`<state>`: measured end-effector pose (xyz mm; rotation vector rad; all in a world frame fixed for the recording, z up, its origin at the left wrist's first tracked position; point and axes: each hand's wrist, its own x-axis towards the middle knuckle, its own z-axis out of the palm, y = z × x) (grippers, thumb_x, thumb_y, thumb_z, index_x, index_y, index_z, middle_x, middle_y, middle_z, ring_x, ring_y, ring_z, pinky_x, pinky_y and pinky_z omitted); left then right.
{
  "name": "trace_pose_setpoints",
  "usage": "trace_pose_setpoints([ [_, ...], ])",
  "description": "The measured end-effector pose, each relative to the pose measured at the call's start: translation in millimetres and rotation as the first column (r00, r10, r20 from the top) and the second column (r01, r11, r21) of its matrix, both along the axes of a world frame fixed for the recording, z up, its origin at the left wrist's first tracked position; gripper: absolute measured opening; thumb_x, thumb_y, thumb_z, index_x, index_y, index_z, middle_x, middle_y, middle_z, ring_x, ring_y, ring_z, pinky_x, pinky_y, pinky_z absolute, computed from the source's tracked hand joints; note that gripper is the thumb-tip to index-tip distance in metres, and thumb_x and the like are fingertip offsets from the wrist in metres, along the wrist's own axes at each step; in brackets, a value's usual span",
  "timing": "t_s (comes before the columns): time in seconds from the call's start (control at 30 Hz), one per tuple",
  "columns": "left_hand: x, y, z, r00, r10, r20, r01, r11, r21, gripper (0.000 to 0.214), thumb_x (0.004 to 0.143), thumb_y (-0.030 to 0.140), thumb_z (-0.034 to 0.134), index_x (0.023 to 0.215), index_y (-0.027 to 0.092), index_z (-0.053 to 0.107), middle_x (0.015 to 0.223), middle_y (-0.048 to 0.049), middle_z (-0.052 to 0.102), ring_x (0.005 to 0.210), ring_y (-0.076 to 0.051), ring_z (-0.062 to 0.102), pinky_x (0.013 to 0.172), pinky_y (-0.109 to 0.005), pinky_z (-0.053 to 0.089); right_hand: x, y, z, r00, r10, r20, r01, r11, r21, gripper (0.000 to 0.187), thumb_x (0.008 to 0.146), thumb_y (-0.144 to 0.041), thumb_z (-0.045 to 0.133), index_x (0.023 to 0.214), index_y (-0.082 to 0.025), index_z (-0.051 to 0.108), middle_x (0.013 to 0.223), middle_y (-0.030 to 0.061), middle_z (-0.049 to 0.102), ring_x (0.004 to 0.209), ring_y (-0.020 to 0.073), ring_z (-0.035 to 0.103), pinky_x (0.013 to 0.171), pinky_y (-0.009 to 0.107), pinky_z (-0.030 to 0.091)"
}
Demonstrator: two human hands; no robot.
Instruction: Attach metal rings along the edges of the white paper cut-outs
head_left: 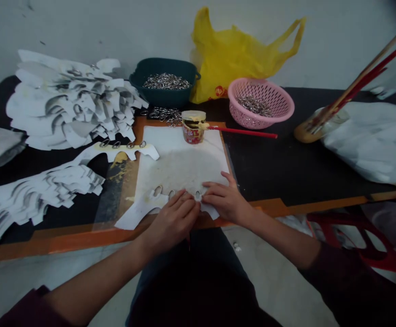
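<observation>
Paper cutout (139,210) with metal rings (157,191) — left hand (172,222), right hand (225,200) pressing, fingers (184,203) flat

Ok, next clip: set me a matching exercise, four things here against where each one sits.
Things:
1. heap of metal rings
2. yellow plastic bag
3. red-handled brush
4. left hand

Places:
A. on the white paper cutout
B. in the dark green tub
C. against the wall
D. with its tip at the small pot

Pairs: 1-B, 2-C, 3-D, 4-A
</observation>
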<state>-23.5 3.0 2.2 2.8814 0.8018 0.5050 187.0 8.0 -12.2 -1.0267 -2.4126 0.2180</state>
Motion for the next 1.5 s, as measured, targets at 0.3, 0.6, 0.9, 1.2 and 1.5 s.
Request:
trace_pose_setpoints([
  [0.3,1.9,-2.2,-1.7,1.0,0.028,-0.011,-0.029,1.0,-0.009,0.017,0.084,0.015,0.044,0.097,0.013,0.055,0.092,-0.007,0.055,0.101,-0.019,0.05,0.102,-0.046,0.032,3.2,-1.2,-3.1,0.999,0.01,-0.034,-0.011,1.0,-0.026,0.022,0.083,-0.01,0.046,0.091,-0.025,0.059,0.084,-0.0033,0.067,0.112,0.0158,0.051,0.104,0.045,0.007],
  [0.6,5.2,-6.9,1.0,0.997,0.077,-0.021,-0.076,0.997,0.003,0.02,0.084,0.019,0.043,0.099,0.012,0.054,0.094,-0.0086,0.056,0.101,-0.02,0.049,0.103,-0.046,0.029,-1.7,-2.6,17.3,0.996,-0.084,-0.031,0.073,0.963,-0.259,0.012,0.085,-0.021,0.05,0.088,-0.022,0.061,0.09,0.0009,0.066,0.11,0.0163,0.052,0.103,0.044,0.011],
  [0.9,2.5,-7.0,0.7,0.997,0.072,-0.034,-0.073,0.997,-0.038,0.021,0.084,0.023,0.043,0.1,0.013,0.053,0.1,-0.0107,0.056,0.104,-0.022,0.05,0.104,-0.048,0.027,2.4,-3.1,9.2,1.0,0.002,0.017,0.0,0.996,-0.095,0.018,0.084,-0.013,0.046,0.089,-0.023,0.06,0.091,-0.0008,0.066,0.111,0.0165,0.052,0.104,0.046,0.008],
  [1.2,-1.2,-7.9,0.1,0.998,0.067,-0.021,-0.068,0.996,-0.054,0.023,0.082,0.025,0.048,0.101,0.014,0.053,0.102,-0.0094,0.055,0.102,-0.021,0.051,0.105,-0.049,0.023,-1.1,-10.8,3.0,0.987,-0.122,0.103,0.12,0.993,0.021,0.017,0.085,-0.018,0.047,0.089,-0.024,0.062,0.092,0.0023,0.06,0.108,0.0174,0.05,0.102,0.045,0.014],
  [1.5,2.5,-7.6,9.1,0.994,0.07,-0.09,-0.074,0.996,-0.04,0.022,0.081,0.027,0.048,0.098,0.013,0.053,0.098,-0.0093,0.054,0.098,-0.021,0.051,0.104,-0.049,0.022,-2.4,-19.2,4.4,0.992,-0.03,0.122,0.022,0.997,0.069,0.022,0.087,-0.012,0.043,0.1,-0.021,0.057,0.106,0.0015,0.065,0.116,0.0168,0.046,0.104,0.045,0.016],
])
